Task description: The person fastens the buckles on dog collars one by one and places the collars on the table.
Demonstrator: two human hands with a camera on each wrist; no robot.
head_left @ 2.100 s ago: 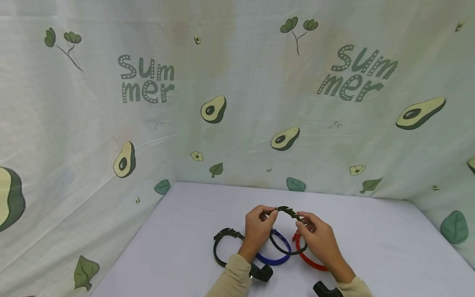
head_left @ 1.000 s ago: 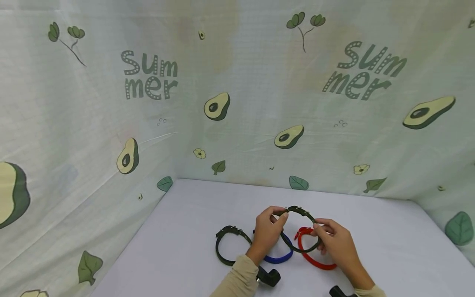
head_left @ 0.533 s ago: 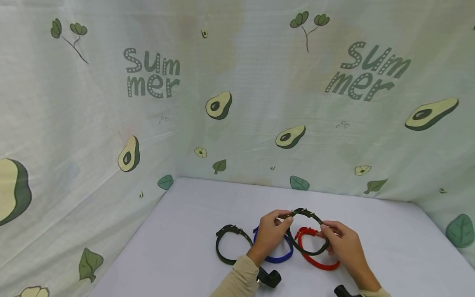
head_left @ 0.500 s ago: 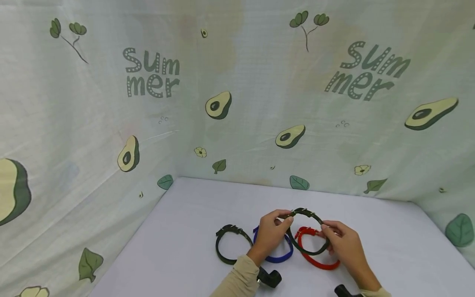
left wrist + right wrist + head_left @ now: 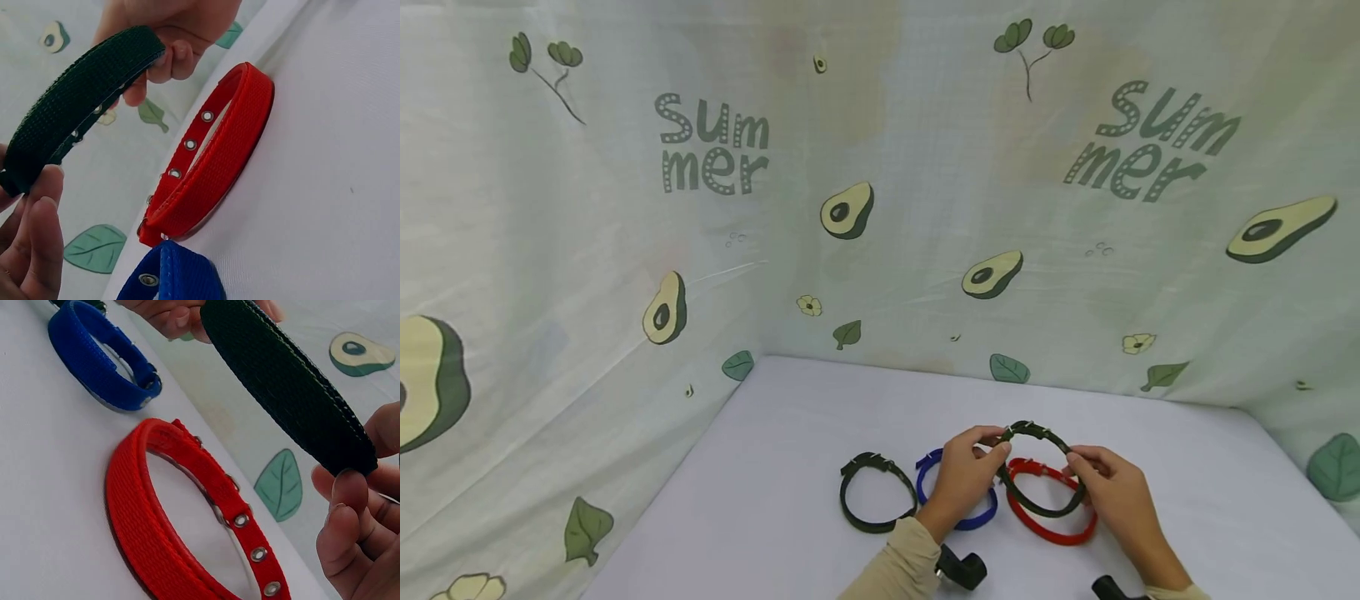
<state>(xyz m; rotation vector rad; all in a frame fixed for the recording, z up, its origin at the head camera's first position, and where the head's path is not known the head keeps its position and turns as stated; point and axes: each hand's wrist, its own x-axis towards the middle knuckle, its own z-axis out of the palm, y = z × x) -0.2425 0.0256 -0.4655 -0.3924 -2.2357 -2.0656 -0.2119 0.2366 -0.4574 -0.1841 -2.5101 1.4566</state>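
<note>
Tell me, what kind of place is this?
Probably a small staged recording booth, not a lived-in room: an avocado-print "Summer" curtain walls in a white-covered table, where buckled collars lie in a row while both hands hold a dark green collar.

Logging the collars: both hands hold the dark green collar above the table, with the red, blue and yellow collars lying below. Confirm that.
Not quite: no yellow collar. The third collar on the table is black, seen in the head view. The red and blue ones lie there; both hands hold the dark green collar.

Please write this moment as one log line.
left hand: holds dark green collar | right hand: holds same | red collar: on table
</note>
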